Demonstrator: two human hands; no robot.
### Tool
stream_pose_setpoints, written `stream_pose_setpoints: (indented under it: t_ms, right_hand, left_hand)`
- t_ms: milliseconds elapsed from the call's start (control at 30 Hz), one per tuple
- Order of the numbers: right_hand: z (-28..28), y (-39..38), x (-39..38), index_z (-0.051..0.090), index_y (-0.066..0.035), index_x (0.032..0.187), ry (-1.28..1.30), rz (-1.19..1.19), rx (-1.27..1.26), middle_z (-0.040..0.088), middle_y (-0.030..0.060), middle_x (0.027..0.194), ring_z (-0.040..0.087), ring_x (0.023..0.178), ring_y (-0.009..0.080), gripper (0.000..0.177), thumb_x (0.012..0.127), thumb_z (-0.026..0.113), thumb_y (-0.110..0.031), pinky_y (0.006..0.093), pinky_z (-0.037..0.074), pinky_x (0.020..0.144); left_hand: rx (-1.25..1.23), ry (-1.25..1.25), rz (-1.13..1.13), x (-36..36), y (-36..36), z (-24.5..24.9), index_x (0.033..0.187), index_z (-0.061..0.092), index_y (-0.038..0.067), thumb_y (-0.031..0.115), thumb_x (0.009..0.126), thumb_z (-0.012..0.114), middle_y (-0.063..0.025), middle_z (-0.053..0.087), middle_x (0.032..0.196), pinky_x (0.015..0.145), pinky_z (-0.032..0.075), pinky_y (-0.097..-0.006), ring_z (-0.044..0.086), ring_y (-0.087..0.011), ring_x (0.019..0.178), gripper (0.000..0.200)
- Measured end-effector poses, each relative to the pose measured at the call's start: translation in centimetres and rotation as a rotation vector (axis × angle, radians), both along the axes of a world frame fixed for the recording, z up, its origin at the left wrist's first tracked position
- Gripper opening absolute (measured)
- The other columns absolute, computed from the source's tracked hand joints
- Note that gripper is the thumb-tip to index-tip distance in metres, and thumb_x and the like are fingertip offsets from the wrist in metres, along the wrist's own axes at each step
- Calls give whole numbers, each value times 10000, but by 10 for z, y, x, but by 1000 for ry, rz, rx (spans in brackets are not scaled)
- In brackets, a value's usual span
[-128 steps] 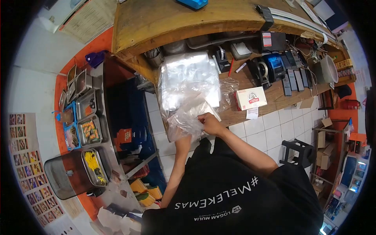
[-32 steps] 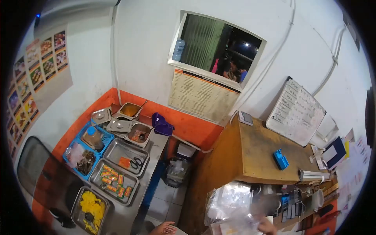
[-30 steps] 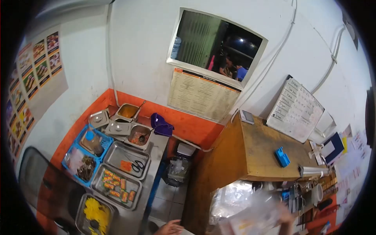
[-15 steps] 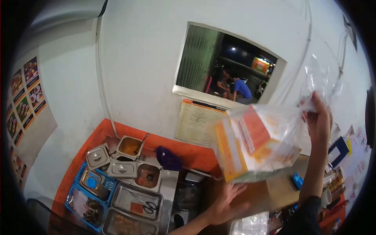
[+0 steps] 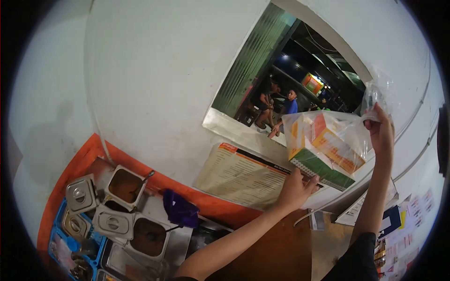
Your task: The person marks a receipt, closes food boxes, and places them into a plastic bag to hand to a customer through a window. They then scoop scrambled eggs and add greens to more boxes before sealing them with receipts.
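A clear plastic bag [image 5: 370, 136] with printed cardboard food boxes [image 5: 338, 149] in it hangs in front of the window opening. The boxes are white, orange, red and green, and they tilt down to the right. My right hand [image 5: 380, 131] is closed round the gathered top of the bag, with loose plastic sticking up above the fingers. Underneath, my left hand [image 5: 296, 191] holds the bag's lower edge against the green box side; some of its fingers are hidden by the box.
Beyond the window sill [image 5: 234, 125], people sit outside, one in a blue shirt [image 5: 290, 106]. A menu sheet [image 5: 241, 175] hangs below the sill. Metal food pans [image 5: 149, 236], lids [image 5: 113, 224] and a purple cloth [image 5: 179, 208] are at lower left. A brown counter [image 5: 267, 248] lies below my arms.
The bag of boxes has moved up to the window, and its boxes have turned. My left hand has risen from below to its underside. The view has shifted, with the window larger.
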State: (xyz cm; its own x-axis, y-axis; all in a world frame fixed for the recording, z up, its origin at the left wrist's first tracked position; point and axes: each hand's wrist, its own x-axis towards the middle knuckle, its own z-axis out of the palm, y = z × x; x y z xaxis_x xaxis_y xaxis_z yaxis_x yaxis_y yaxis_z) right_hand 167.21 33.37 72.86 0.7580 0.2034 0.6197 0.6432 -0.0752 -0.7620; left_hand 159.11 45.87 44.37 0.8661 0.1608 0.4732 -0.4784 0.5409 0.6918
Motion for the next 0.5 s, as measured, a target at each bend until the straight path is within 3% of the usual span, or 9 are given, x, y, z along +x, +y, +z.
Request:
stream_pose_setpoints:
  t_ms: [67, 100, 267, 500]
  right_hand:
    - [-14, 0, 18, 652, -24, 1007, 41, -35, 1, 709, 100, 866, 623, 613, 160, 209, 1024, 646, -232, 282, 479, 550]
    - [-22, 1, 27, 648, -23, 1016, 65, -50, 7, 710, 99, 868, 626, 616, 162, 212, 1022, 650, -235, 285, 487, 556]
    - [-51, -11, 69, 638, -21, 1042, 139, -12, 71, 713, 110, 913, 646, 681, 174, 242, 1010, 667, -258, 291, 529, 637]
    - [-79, -2, 69, 630, -16, 1104, 16, -101, -99, 690, 78, 923, 654, 730, 150, 339, 953, 752, -294, 289, 524, 661]
  left_hand:
    - [185, 67, -25, 6, 15, -6, 1146, 550, -71, 241, 1045, 650, -131, 736, 921, 688, 604, -288, 741, -156, 757, 343]
    - [254, 32, 53, 14, 15, -13, 1016, 622, -74, 258, 1047, 647, -123, 730, 820, 642, 597, -288, 733, -151, 708, 334]
    - [206, 121, 31, 29, 8, -31, 1042, 642, -72, 284, 1065, 611, -150, 749, 862, 653, 604, -293, 751, -173, 739, 359]
    - [167, 196, -42, 38, 2, -25, 1075, 637, -75, 329, 1078, 579, -170, 763, 906, 667, 612, -280, 763, -191, 798, 408]
